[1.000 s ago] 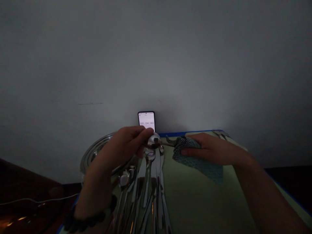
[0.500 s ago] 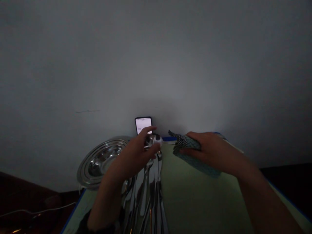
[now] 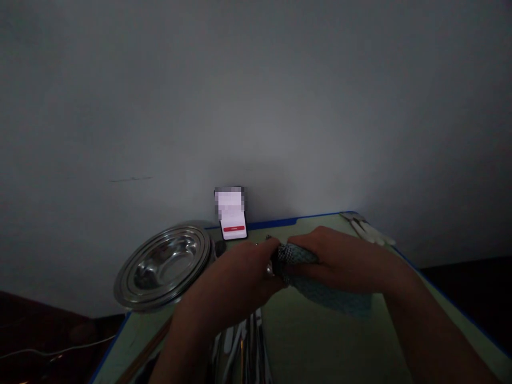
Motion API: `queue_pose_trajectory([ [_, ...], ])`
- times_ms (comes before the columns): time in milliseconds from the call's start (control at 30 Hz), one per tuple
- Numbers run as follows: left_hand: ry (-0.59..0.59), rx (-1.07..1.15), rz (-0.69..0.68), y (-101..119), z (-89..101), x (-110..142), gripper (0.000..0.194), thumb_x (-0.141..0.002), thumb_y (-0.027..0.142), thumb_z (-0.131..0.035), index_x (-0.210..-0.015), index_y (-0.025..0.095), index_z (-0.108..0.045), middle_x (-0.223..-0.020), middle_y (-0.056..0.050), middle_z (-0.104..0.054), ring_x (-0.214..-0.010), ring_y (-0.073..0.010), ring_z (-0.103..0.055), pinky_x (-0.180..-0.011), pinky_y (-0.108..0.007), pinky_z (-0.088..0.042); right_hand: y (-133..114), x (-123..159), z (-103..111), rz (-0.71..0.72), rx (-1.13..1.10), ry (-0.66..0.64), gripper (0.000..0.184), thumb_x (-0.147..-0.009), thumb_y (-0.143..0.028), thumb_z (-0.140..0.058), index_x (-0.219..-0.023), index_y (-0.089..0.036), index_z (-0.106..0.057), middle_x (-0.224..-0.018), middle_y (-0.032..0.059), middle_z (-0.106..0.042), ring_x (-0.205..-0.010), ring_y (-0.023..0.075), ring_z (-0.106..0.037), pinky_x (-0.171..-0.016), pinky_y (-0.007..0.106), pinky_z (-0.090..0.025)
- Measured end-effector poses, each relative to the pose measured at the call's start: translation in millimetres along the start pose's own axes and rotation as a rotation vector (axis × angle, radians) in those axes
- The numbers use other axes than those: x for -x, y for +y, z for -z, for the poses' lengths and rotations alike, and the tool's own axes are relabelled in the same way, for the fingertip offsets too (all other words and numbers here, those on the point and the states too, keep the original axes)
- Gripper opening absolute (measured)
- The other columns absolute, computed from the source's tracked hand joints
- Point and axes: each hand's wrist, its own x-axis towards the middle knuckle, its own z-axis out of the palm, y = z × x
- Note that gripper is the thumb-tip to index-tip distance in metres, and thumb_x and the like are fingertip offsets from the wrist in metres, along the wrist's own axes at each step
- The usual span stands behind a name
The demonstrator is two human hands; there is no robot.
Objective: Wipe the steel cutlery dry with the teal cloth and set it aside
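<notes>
My right hand (image 3: 332, 253) is closed around a bunched teal cloth (image 3: 332, 298) with a dark checked edge; its loose end hangs over the green tabletop. My left hand (image 3: 246, 280) is closed and meets the cloth's left end. Between its fingers shows a small shiny metal bit, seemingly the bowl of a spoon (image 3: 270, 270), mostly hidden by fingers and cloth. Below the left hand lies a row of metal cutlery (image 3: 244, 346), handles toward me, its far part covered by the hand.
Stacked shiny metal bowls (image 3: 160, 272) stand at the table's left. A lit phone (image 3: 233, 216) leans on the wall (image 3: 256, 106) behind. Several pale-handled utensils (image 3: 370, 232) lie at the far right corner. A brown stick (image 3: 146, 349) lies at the near left.
My left hand has moved right and closed, away from the round spoon-like heads, to meet the cloth. The right hand and cloth have shifted slightly left and down. The phone is less covered.
</notes>
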Motion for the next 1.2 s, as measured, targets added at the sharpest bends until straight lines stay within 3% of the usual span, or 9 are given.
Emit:
queue_pose_trajectory([
  [233,-0.011,0.015,0.002,-15,11.9,6,0.022,-0.076,0.027,-0.053,-0.096,0.021,-0.061,-0.085,-0.004,-0.067,-0.075,-0.0190,-0.062,-0.066,-0.027,-0.043,-6,-3,-2,0.017,-0.064,-0.069,0.029,-0.088,-0.042,-0.042,-0.086,-0.018,-0.058,-0.081,0.0044,-0.065,-0.070,0.0163,-0.058,-0.059,0.026,-0.039],
  [500,0.055,0.046,0.137,-24,32.9,16,0.027,-0.082,0.036,-0.052,-0.103,0.021,-0.057,-0.088,-0.002,-0.067,-0.075,-0.0166,-0.061,-0.065,-0.026,-0.041,17,3,8,0.059,-0.176,-0.038,0.024,-0.091,-0.035,-0.041,-0.099,-0.020,-0.058,-0.094,0.0018,-0.065,-0.083,0.0160,-0.059,-0.073,0.026,-0.042],
  [700,0.192,-0.002,0.115,-15,25.8,13,0.033,-0.093,0.041,-0.030,-0.090,0.020,-0.056,-0.080,-0.001,-0.063,-0.073,-0.0158,-0.057,-0.065,-0.028,-0.038,17,3,7,0.058,-0.160,0.027,0.022,-0.089,-0.035,-0.043,-0.095,-0.020,-0.058,-0.090,0.0009,-0.066,-0.078,0.0156,-0.059,-0.068,0.025,-0.042],
  [933,0.125,0.066,0.083,-10,18.4,6,0.047,-0.094,0.044,-0.024,-0.075,0.019,-0.058,-0.067,0.002,-0.062,-0.058,-0.0121,-0.055,-0.058,-0.025,-0.035,8,-8,-5,0.002,0.015,0.110,0.019,-0.087,-0.035,-0.046,-0.083,-0.021,-0.059,-0.075,0.0003,-0.064,-0.067,0.0154,-0.057,-0.060,0.024,-0.036],
  [1033,0.093,0.040,0.106,-13,23.1,6,0.040,-0.092,0.041,-0.031,-0.078,0.018,-0.061,-0.064,0.002,-0.061,-0.054,-0.0111,-0.052,-0.056,-0.024,-0.034,8,-10,-7,0.020,-0.022,0.127,0.020,-0.087,-0.036,-0.047,-0.083,-0.021,-0.059,-0.075,-0.0004,-0.064,-0.066,0.0146,-0.057,-0.059,0.024,-0.036],
  [1200,0.056,0.018,0.025,-17,22.3,5,0.026,-0.089,0.036,-0.041,-0.087,0.021,-0.062,-0.071,0.002,-0.063,-0.059,-0.0109,-0.053,-0.057,-0.022,-0.034,7,-10,-7,0.045,-0.085,0.069,0.023,-0.087,-0.039,-0.047,-0.085,-0.020,-0.059,-0.074,-0.0001,-0.063,-0.065,0.0140,-0.056,-0.058,0.024,-0.035],
])
